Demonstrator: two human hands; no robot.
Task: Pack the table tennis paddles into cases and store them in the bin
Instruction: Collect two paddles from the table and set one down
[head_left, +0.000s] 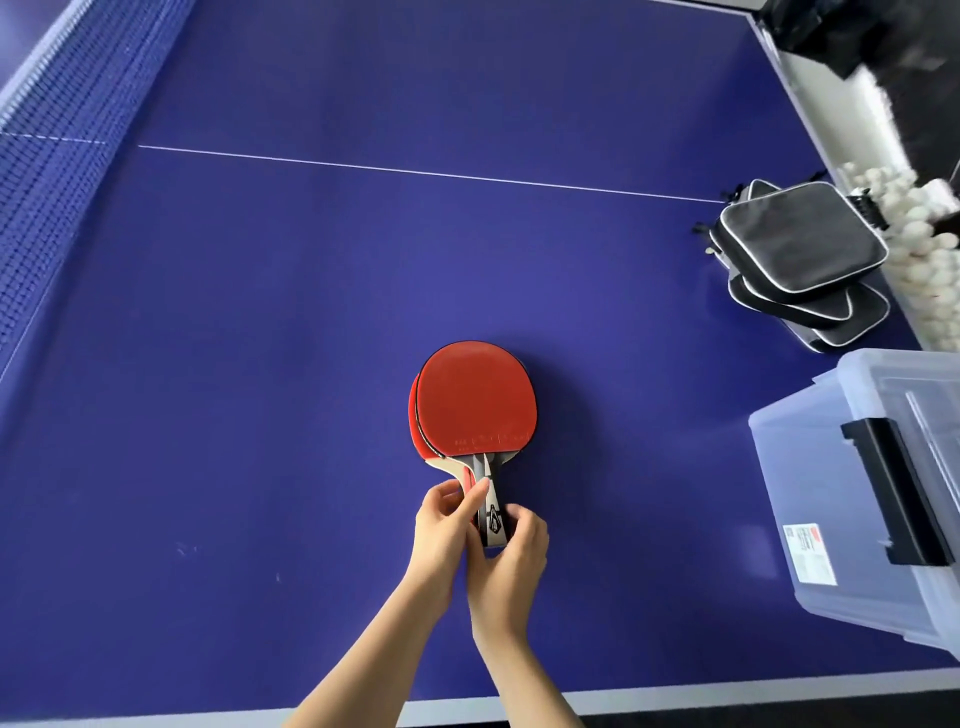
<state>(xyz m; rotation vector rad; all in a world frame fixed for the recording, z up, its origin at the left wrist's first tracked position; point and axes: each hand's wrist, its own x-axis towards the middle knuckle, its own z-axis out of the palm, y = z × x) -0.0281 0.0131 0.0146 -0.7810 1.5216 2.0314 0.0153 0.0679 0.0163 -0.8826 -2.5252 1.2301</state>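
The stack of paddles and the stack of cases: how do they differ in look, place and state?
The stack of paddles shows a red, rounded face; the stack of cases is black, squarish, with white piping. The paddles lie near the middle of the table, the cases at its right edge. The left hand and right hand hold the paddle handles; nothing touches the cases. Both are loosely fanned stacks.

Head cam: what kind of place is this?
Likely a table tennis room or club: a blue table with a net, stacked red paddles, black cases and a heap of white balls beside it.
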